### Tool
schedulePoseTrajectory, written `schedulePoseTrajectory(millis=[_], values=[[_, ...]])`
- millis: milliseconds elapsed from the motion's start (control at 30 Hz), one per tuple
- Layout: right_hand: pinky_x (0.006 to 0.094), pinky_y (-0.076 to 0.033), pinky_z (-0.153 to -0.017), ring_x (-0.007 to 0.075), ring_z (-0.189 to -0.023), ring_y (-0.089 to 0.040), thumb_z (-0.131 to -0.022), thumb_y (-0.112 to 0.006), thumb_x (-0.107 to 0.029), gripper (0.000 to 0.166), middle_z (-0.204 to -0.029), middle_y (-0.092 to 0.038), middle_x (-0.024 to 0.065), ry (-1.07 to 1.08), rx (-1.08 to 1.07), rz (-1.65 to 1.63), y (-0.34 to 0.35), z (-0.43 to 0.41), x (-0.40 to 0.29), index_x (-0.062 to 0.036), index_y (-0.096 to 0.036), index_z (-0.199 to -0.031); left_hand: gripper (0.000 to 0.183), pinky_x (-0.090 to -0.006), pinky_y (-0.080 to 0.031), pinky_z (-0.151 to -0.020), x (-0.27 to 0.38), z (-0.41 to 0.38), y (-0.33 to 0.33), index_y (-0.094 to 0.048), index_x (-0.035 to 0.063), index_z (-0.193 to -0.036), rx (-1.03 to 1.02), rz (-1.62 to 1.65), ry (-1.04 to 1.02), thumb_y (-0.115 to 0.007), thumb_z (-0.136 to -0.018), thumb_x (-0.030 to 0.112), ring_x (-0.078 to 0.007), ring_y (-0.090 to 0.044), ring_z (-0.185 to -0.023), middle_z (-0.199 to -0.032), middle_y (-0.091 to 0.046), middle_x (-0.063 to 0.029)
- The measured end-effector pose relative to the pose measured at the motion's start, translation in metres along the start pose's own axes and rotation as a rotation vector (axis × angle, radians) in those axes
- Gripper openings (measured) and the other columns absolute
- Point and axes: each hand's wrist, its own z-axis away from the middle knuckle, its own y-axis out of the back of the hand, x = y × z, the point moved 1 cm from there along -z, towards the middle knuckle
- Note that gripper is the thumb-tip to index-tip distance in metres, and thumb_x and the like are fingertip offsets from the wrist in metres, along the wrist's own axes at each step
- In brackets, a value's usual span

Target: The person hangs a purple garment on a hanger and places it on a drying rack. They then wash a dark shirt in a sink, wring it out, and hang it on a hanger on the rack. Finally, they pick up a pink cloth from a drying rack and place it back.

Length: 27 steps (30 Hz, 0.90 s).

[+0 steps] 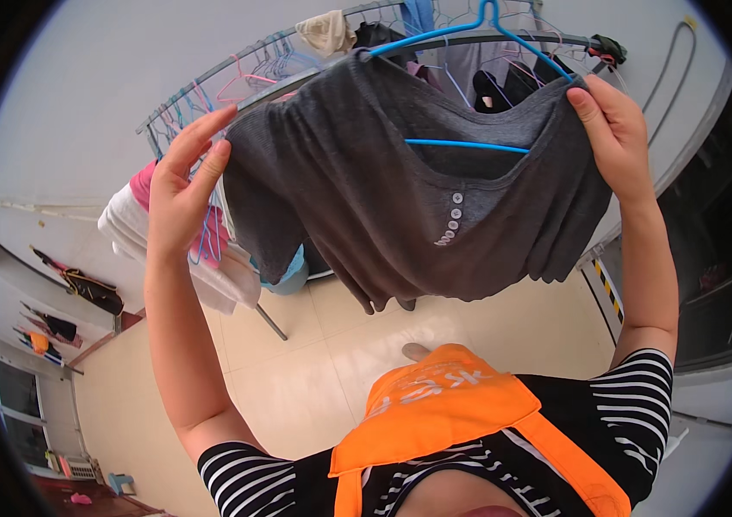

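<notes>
A dark grey knit top (353, 194) with a buttoned scoop neckline hangs in front of me on a blue plastic hanger (434, 35). The hanger's hook reaches up by the rack, and its lower bar shows through the neck opening. At the top's shoulder near the hanger's end, my right hand (618, 139) pinches the fabric between thumb and fingers. My left hand (182, 174) is beside the opposite shoulder, thumb and fingers apart, fingertips at the fabric's edge. Inside the top, part of the hanger is hidden.
Behind the top stands a metal drying rack (301, 79) with several hangers and garments. White and pink towels (139, 213) hang on its left. Below is a light blue bucket (293, 274). More clothes (91, 287) hang by the left wall. A dark opening (721, 245) lies at right.
</notes>
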Motion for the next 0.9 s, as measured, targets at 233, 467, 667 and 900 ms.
schedulePoseTrajectory(millis=[233, 467, 667, 900], values=[[0.0291, -0.039, -0.058, 0.0192, -0.059, -0.045, -0.091, -0.056, -0.019, 0.022, -0.064, -0.046, 0.0094, 0.004, -0.202, -0.043, -0.004, -0.015, -0.013, 0.0016, -0.055, -0.085, 0.015, -0.027, -0.041, -0.056, 0.034, -0.023, -0.075, -0.062, -0.0008, -0.091, 0.069, -0.486, -0.295, -0.065, -0.085, 0.012, -0.0204, -0.049, -0.058, -0.067, -0.054, -0.0094], [0.0293, -0.043, -0.069, 0.0215, -0.074, -0.054, -0.095, -0.051, -0.021, 0.024, -0.078, -0.055, 0.0106, 0.073, -0.369, 0.028, -0.006, -0.045, -0.032, 0.0026, -0.057, -0.091, 0.014, -0.0268, -0.042, -0.055, 0.041, -0.018, -0.097, -0.062, -0.0016, -0.086, 0.057, -0.512, -0.576, -0.067, -0.083, 0.011, -0.0228, -0.053, -0.058, -0.069, -0.058, -0.0116], [0.0317, -0.047, -0.081, 0.0232, -0.086, -0.061, -0.095, -0.048, -0.026, 0.029, -0.093, -0.064, 0.0097, 0.064, -0.182, -0.135, 0.034, -0.044, -0.002, -0.0012, -0.062, -0.105, 0.017, -0.0217, -0.038, -0.058, 0.019, -0.017, -0.066, -0.062, -0.0029, -0.089, 0.168, -0.344, -0.215, -0.065, -0.087, 0.013, -0.0091, -0.046, -0.062, -0.067, -0.054, -0.0012], [0.0357, -0.045, -0.073, 0.0296, -0.079, -0.056, -0.088, -0.055, -0.015, 0.016, -0.082, -0.058, 0.013, 0.117, -0.359, 0.299, 0.037, 0.006, -0.005, 0.0004, -0.058, -0.092, 0.02, -0.0191, -0.035, -0.06, 0.01, -0.023, -0.076, -0.063, -0.0032, -0.089, 0.108, -0.144, -0.086, -0.063, -0.089, 0.017, -0.0041, -0.042, -0.067, -0.07, -0.051, 0.0049]])
